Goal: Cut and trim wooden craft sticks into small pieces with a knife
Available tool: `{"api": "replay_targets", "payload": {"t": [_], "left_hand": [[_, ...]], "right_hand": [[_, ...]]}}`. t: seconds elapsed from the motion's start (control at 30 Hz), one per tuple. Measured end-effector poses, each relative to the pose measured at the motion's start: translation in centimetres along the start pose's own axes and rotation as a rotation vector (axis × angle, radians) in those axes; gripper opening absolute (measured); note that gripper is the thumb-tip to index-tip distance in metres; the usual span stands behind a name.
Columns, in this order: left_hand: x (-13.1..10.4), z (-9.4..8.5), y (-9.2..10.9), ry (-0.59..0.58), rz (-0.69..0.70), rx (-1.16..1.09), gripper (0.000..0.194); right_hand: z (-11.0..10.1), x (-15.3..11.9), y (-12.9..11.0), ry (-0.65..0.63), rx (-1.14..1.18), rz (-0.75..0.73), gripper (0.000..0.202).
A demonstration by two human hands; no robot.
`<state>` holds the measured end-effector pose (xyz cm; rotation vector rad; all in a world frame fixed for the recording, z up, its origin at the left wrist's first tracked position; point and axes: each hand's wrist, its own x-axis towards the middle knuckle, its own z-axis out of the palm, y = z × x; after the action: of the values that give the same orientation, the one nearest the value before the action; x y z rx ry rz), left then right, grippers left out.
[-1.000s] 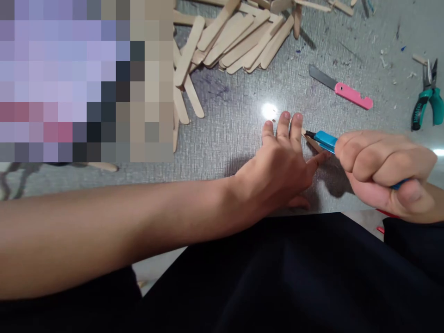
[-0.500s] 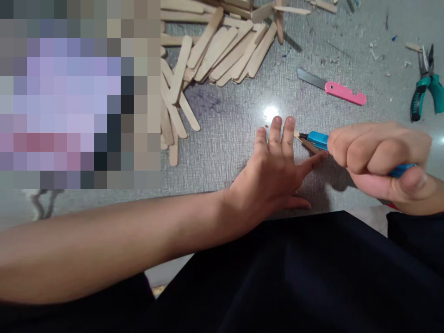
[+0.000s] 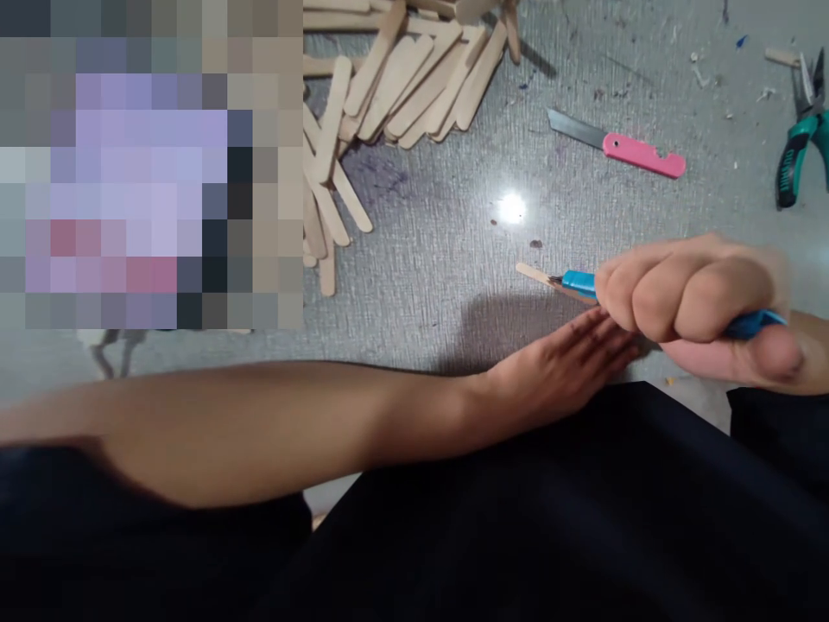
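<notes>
My right hand is wrapped in a fist around a blue utility knife, whose dark tip points left. Under that tip lies a thin wooden craft stick on the table, its right part hidden by the knife and my fist. My left hand is stretched out just below, fingers straight and side by side, with the fingertips reaching beneath my right fist. Whether those fingertips touch the stick's far end is hidden.
A heap of craft sticks covers the table's upper left-centre. Above my right hand lies a pink folding knife with its blade out. Green-handled pliers rest at the right edge, near small scraps. A blurred patch covers the upper left.
My left hand has moved down and right, off the stick's left end, and its spread fingers have come together. My right hand with the utility knife has shifted slightly left.
</notes>
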<state>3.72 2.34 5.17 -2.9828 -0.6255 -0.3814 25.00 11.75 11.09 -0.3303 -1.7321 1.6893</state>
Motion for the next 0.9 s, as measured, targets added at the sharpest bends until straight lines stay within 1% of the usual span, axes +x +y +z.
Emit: {"api": "replay_targets", "payload": {"t": [0.07, 0.1, 0.13, 0.2, 0.27, 0.33, 0.4, 0.5, 0.6, 0.7, 0.8, 0.9], "left_hand": [[0.4, -0.1, 0.5, -0.121, -0.051, 0.018, 0.063], [0.5, -0.3, 0.7, -0.147, -0.063, 0.016, 0.064], [0.6, -0.5, 0.8, -0.145, -0.071, 0.007, 0.064], [0.5, -0.6, 1.2, -0.103, -0.111, -0.02, 0.061], [0.3, -0.2, 1.7, -0.037, -0.166, -0.031, 0.056], [0.1, 0.2, 2.3, 0.026, -0.226, 0.006, 0.052], [-0.1, 0.3, 2.7, 0.049, -0.25, 0.096, 0.05], [-0.1, -0.2, 2.9, 0.013, -0.235, 0.263, 0.05], [0.3, -0.8, 2.9, -0.037, -0.208, 0.381, 0.051], [0.9, -0.8, 3.1, -0.048, -0.191, 0.455, 0.052], [1.3, -0.7, 3.3, -0.077, -0.166, 0.491, 0.053], [1.6, -1.2, 3.1, -0.123, -0.102, 0.546, 0.051]], "right_hand": [[-0.1, -0.2, 0.2, -0.061, -0.021, -0.032, 0.059], [-0.2, -0.3, 0.3, -0.079, -0.025, -0.056, 0.057], [-0.3, -0.4, 0.5, -0.101, -0.028, -0.075, 0.056], [-0.5, -0.5, 0.7, -0.126, -0.032, -0.104, 0.053], [-0.5, -0.6, 0.8, -0.122, -0.05, -0.103, 0.053], [-0.5, -0.7, 0.8, -0.104, -0.071, -0.108, 0.053], [-0.3, -0.8, 0.8, -0.097, -0.083, -0.117, 0.053], [0.1, -0.9, 0.7, -0.08, -0.081, -0.122, 0.053], [0.5, -1.2, 0.5, -0.044, -0.07, -0.12, 0.053], [1.0, -1.9, 0.4, -0.029, -0.059, -0.126, 0.053], [1.5, -2.6, 0.2, 0.013, -0.064, -0.097, 0.056], [1.6, -2.6, -0.1, 0.024, -0.058, -0.079, 0.061]]}}
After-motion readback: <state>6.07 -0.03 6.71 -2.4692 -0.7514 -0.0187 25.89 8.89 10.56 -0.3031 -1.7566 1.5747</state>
